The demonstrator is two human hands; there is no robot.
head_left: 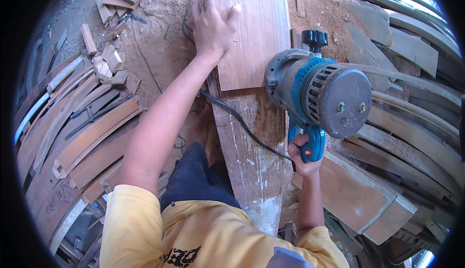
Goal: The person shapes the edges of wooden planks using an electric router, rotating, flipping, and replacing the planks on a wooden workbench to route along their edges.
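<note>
Teal and dull grey, the router (334,98) sits right of the middle of the frame, its round base (273,76) at the right edge of a pale board (252,30). From where I stand it looks heavy and stiff, most of the weight likely in the thick motor drum, so I'd expect it to tip if held by one end only. Its sensible holds are the teal handle (315,142) below the drum and the black knob (315,39) above it; the knob has no hand on it. The right hand (304,156) is curled firmly round the handle, fingers wrapped, with the drum just above them in the frame. Well apart, toward the top, the left hand (213,33) lies spread over the board's left edge, fingers apart and thumb out on the face, pressing rather than gripping as far as I can judge; whether any fingertip hooks under the edge, I can't tell. The board looks flat, stiff and fairly light, probably smooth enough to slide, and best steadied by its edges. It overlies a worn, paint-flecked plank (247,166) running down the middle, and a dark cord (231,109) crosses that plank toward the right hand.
</note>
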